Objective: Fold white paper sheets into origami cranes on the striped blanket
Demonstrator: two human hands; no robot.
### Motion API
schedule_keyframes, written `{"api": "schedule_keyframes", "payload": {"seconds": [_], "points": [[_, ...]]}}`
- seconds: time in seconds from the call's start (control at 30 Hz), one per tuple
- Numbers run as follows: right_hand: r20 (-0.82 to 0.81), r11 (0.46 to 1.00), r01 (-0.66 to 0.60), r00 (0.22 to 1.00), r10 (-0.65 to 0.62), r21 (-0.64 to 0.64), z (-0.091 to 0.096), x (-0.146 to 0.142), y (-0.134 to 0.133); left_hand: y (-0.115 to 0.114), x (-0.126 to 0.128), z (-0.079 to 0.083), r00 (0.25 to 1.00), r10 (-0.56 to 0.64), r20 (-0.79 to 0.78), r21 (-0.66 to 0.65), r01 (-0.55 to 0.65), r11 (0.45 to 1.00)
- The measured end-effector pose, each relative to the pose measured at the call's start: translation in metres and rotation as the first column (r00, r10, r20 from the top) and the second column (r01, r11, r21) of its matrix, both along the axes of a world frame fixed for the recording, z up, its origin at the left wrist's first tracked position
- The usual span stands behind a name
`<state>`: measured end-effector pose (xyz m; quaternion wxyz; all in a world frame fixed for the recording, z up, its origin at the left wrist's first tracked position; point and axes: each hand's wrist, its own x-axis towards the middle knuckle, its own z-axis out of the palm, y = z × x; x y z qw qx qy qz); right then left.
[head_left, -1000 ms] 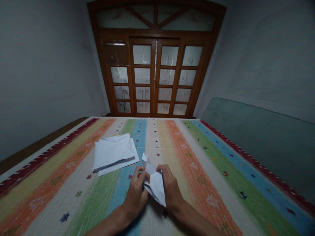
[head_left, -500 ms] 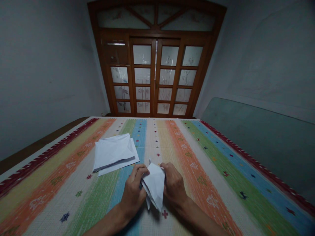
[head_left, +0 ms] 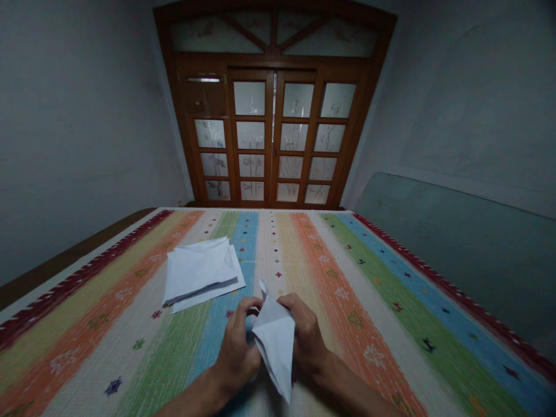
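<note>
A folded white paper [head_left: 277, 339] with a pointed lower tip and a thin upright spike at its far end is held between my two hands, just over the striped cloth. My left hand [head_left: 240, 344] grips its left side, fingers curled and thumb against the folds. On the other side my right hand [head_left: 307, 333] is closed on the right edge, its fingertips partly hidden behind the paper. Ahead and to the left lies a loose stack of white paper sheets [head_left: 202, 267], not touched by either hand.
A cloth [head_left: 347, 313] with coloured stripes and small motifs covers the table. Beyond its far edge stands a wooden door [head_left: 273, 133] with glass panes. A pale green panel [head_left: 434, 243] is along the right side, and a wall [head_left: 78, 116] rises on the left.
The folded paper has tilted and shifted slightly toward me, its lower tip now nearer the bottom of the view. The spike at its far end shows more. The paper stack is unmoved.
</note>
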<state>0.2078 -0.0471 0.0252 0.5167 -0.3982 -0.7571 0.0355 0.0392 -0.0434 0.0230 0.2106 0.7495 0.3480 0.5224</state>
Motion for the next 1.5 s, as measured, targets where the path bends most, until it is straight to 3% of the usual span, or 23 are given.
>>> {"api": "schedule_keyframes", "payload": {"seconds": [0.27, 0.4, 0.63, 0.93, 1.2, 1.33, 1.5], "points": [[-0.111, 0.999, 0.032, 0.993, -0.028, 0.032, -0.001, -0.008, -0.003, -0.004, 0.006, 0.000, 0.999, -0.032, 0.017, -0.053, 0.033, 0.998], [-0.101, 0.995, 0.018, 0.995, -0.008, 0.102, -0.001, -0.007, -0.003, -0.005, 0.008, -0.001, 0.999, -0.010, 0.047, -0.036, 0.012, 0.999], [-0.092, 0.976, 0.124, 0.990, -0.109, 0.181, -0.001, -0.002, -0.004, -0.005, 0.008, 0.002, 1.000, -0.031, 0.007, -0.007, 0.031, 1.000], [-0.043, 0.971, 0.118, 0.993, -0.112, 0.210, 0.007, 0.002, -0.005, -0.008, 0.007, 0.002, 0.994, -0.107, -0.022, -0.111, 0.104, 0.988], [-0.103, 0.979, 0.090, 0.992, -0.072, 0.183, 0.003, 0.002, -0.005, -0.011, 0.001, 0.019, 0.969, -0.245, -0.042, -0.096, 0.240, 0.966], [-0.156, 0.991, 0.104, 0.984, -0.090, 0.080, 0.002, 0.002, -0.003, -0.005, -0.007, 0.019, 0.957, -0.283, -0.059, -0.108, 0.275, 0.955], [-0.210, 0.998, 0.063, 0.975, -0.067, -0.025, 0.001, 0.004, 0.001, -0.002, -0.008, 0.018, 0.955, -0.290, 0.060, -0.192, 0.296, 0.936]]}}
